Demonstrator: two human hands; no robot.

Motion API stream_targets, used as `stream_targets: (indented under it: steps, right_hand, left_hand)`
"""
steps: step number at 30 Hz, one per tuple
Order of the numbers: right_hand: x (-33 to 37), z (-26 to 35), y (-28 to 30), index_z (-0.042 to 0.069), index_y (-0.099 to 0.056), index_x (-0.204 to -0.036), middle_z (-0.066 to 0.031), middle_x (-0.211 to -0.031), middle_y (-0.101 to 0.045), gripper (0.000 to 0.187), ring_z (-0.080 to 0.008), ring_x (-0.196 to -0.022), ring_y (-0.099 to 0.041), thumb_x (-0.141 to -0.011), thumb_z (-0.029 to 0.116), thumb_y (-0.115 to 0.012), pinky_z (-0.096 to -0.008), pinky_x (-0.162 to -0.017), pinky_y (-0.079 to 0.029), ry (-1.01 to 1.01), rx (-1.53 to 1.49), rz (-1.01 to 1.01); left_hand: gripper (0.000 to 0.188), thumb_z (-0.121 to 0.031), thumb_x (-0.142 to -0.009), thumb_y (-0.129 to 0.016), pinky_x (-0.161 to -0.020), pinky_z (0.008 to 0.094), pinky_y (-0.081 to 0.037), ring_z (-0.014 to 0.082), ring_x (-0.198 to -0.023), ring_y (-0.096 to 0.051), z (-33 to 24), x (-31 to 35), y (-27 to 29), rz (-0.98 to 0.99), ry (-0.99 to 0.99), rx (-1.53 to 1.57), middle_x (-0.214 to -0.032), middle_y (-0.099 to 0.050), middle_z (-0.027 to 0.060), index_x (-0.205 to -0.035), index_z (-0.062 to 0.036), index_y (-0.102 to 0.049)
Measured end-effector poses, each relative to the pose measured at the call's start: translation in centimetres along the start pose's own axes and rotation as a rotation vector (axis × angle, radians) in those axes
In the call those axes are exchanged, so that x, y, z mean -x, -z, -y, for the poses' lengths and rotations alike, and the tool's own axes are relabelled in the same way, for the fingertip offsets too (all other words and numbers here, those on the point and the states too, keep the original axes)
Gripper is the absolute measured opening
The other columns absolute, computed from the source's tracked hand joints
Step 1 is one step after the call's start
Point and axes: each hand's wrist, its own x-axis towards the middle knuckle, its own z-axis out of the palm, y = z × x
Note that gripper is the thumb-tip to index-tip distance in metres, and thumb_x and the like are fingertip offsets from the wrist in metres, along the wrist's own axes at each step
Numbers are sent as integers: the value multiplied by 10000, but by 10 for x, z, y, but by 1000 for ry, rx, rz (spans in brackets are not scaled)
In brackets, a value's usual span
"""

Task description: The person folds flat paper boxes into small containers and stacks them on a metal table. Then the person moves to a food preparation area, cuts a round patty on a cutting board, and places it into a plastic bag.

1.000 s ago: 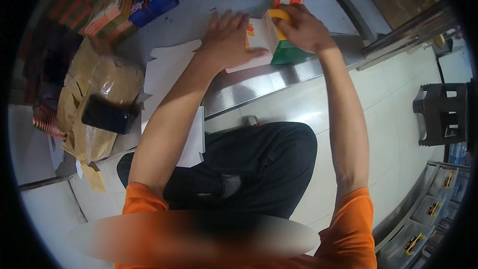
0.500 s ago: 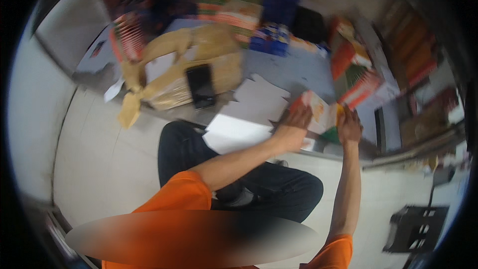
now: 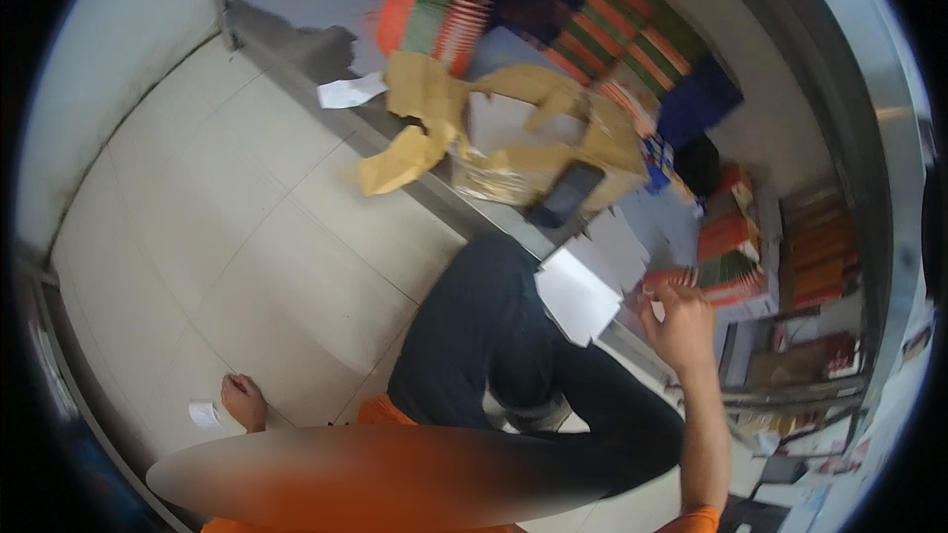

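My right hand (image 3: 683, 324) is at the shelf edge, its fingers bent and closed on a red-and-white carton (image 3: 669, 279). Fingers and blur hide part of the grip, and a small white patch shows between thumb and fingers. Low on the left, my left hand (image 3: 243, 402) is over the tiled floor with its fingers curled in. Beside it is a white paper scrap (image 3: 204, 416), which looks apart from the fingers. Nearest to my right hand, a flat white cardboard blank (image 3: 577, 296) overhangs the shelf edge by my knee, with another blank (image 3: 617, 243) behind it.
A torn brown-paper package (image 3: 617, 153) lies on the low shelf, with a black phone (image 3: 567, 193) on it. Orange-and-green boxes (image 3: 729, 247) stand beyond my right hand. More striped boxes (image 3: 434, 20) are at the far left. A metal upright (image 3: 879, 69) borders the right.
My left hand has left the carton and swung far down to the left, where a white scrap now shows. My right hand stays by the carton. The whole view has turned leftward.
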Motion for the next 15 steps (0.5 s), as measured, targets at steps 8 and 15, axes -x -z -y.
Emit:
stream_targets:
  steps: [8,15]
  right_hand:
    - [-222,237,-8,32,-713,-1001,-177,-951,-731,180,-374,-878,-702,-858,139,-730,-454,-779,-546,620,-173,-37]
    - [-263,311,-9,-9,-678,-1115,-212,-1117,-698,201,-378,-1001,-686,-955,110,-644,-431,-856,-530,872,-158,281]
  left_hand:
    - [128,-153,-824,-622,-806,487,-410,358,-845,-548,-4,-6,18,61,93,-49,-823,-554,130,-837,-61,-534]
    - [147,-173,-779,-637,-802,474,-410,326,-855,-551,0,-10,29,136,161,-118,-850,-558,101,-874,-94,-557]
